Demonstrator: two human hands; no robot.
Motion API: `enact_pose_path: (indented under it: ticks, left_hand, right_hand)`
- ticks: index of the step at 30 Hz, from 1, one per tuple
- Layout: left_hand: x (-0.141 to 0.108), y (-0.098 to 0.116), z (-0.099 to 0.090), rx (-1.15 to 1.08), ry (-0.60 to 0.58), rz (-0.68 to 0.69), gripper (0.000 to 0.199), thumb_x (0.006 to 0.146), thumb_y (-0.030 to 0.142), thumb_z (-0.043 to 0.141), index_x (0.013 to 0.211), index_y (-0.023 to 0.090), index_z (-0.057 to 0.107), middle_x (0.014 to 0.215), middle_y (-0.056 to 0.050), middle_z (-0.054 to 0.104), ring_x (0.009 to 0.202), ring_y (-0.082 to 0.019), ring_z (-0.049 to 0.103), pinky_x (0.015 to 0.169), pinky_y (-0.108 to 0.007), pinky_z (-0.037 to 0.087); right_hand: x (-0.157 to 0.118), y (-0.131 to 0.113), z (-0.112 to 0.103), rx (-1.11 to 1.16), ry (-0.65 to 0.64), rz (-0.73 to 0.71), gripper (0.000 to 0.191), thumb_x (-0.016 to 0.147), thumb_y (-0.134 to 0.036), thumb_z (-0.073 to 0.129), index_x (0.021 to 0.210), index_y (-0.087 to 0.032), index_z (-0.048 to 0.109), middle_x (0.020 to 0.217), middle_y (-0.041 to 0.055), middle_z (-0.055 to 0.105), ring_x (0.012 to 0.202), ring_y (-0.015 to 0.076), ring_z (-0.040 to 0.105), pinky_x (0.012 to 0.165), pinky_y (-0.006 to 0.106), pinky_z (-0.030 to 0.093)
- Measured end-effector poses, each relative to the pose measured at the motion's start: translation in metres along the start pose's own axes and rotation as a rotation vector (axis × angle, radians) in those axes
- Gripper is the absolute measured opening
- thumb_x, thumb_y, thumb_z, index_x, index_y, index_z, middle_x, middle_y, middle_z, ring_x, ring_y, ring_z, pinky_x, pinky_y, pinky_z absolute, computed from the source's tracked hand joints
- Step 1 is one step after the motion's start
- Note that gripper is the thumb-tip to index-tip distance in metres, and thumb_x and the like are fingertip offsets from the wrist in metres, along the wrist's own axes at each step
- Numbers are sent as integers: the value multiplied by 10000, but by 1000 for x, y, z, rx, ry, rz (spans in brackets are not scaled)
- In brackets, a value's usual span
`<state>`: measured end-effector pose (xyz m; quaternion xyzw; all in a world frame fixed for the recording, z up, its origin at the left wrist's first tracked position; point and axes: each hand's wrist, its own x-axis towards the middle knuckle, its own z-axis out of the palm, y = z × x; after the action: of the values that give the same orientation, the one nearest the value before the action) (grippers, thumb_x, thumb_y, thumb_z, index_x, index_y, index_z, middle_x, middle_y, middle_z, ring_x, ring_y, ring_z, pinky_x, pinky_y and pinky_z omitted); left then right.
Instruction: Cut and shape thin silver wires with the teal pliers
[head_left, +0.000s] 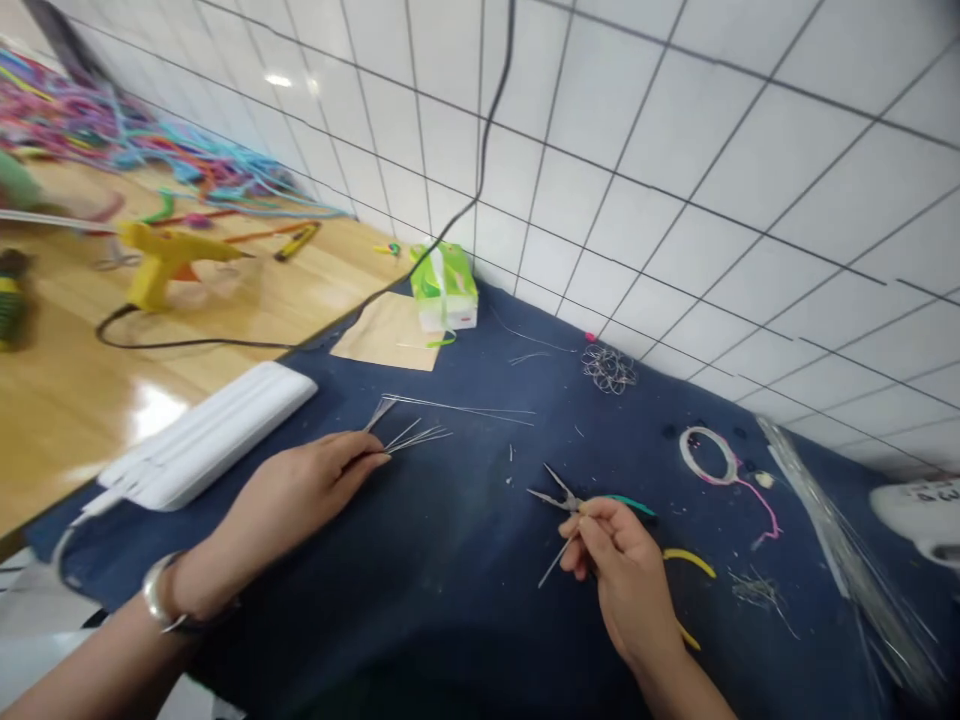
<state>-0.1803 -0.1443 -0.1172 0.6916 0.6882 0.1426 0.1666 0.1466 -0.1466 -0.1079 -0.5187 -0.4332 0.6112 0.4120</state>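
My left hand (319,475) is closed in a pinch on a bunch of thin wires (420,437), whose loose ends fan out to the right. Just above it, long straight wires (465,407) stretch across the dark blue mat. My right hand (619,555) has its fingers closed on a short thin wire (553,564) that slants down to the left. Needle-nose pliers (564,495) with spread jaws and a teal handle are at those fingers; whether the hand also grips them, I cannot tell. Yellow handles (690,562) show beside the right hand, their tool partly hidden beneath it.
On the left lie a white power bank (217,430) and a yellow glue gun (169,262). A green tissue pack (446,285) stands by the tiled wall. Coiled wire (607,369), a white ring (707,457), wire scraps (757,590) and bagged wires (840,540) occupy the right.
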Motion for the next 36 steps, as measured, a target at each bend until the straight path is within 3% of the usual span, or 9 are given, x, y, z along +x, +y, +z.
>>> enact_pose_path:
  ticks: [8, 12, 17, 22, 25, 28, 32, 36]
  left_hand:
    - [-1, 3, 7, -19, -50, 56, 277, 851, 453, 412, 940, 246, 572, 918, 8, 636, 784, -191, 586, 692, -274, 415]
    - [-2, 8, 10, 56, -25, 126, 275, 873, 420, 386, 948, 240, 579, 931, -16, 620, 774, -179, 580, 698, -276, 422]
    - [-8, 17, 9, 241, 44, 231, 277, 898, 304, 356, 853, 192, 605, 761, -47, 582, 753, -179, 554, 717, -297, 416]
    - [-10, 10, 0, 213, 81, 232, 276, 901, 335, 370, 880, 189, 603, 791, -48, 581, 780, -176, 548, 733, -297, 414]
    - [-2, 2, -11, 187, 104, 179, 269, 908, 318, 355, 916, 190, 591, 830, -52, 580, 798, -175, 547, 740, -295, 413]
    - [15, 1, -17, 198, 76, 210, 224, 887, 315, 401, 899, 189, 585, 835, -53, 576, 806, -181, 547, 737, -293, 414]
    - [35, 7, -12, 281, -12, 303, 193, 856, 299, 440, 822, 166, 576, 801, -67, 575, 787, -198, 554, 725, -309, 417]
    - [44, 12, -3, 392, -49, 310, 196, 839, 210, 389, 772, 144, 561, 776, -94, 584, 732, -209, 560, 667, -321, 418]
  right_hand:
    - [-1, -2, 0, -25, -32, -27, 86, 835, -274, 537, 827, -188, 534, 832, 31, 637, 595, 109, 561, 521, 233, 397]
    - [-2, 1, -2, -62, -27, -27, 103, 820, -294, 557, 821, -192, 541, 832, 33, 637, 595, 114, 555, 525, 239, 402]
    - [-2, 8, -5, -221, -49, -18, 161, 822, -345, 551, 869, -192, 567, 679, 12, 609, 624, 130, 547, 562, 241, 412]
    - [-1, 8, -4, -299, -78, -14, 215, 802, -392, 558, 878, -191, 574, 660, 18, 604, 628, 142, 546, 571, 244, 416]
    - [-2, 7, -2, -307, -63, -9, 233, 785, -408, 569, 874, -194, 580, 675, 24, 607, 626, 149, 546, 572, 250, 418]
    - [-2, 7, -2, -310, -50, -10, 247, 768, -423, 582, 862, -194, 586, 667, 28, 603, 618, 157, 546, 565, 255, 419]
    - [-2, 8, -4, -318, -61, -9, 245, 770, -428, 578, 861, -200, 581, 702, 31, 609, 630, 157, 553, 568, 254, 423]
    - [-2, 7, -3, -353, -74, -12, 238, 788, -425, 559, 875, -203, 577, 676, 20, 600, 637, 151, 552, 581, 252, 422]
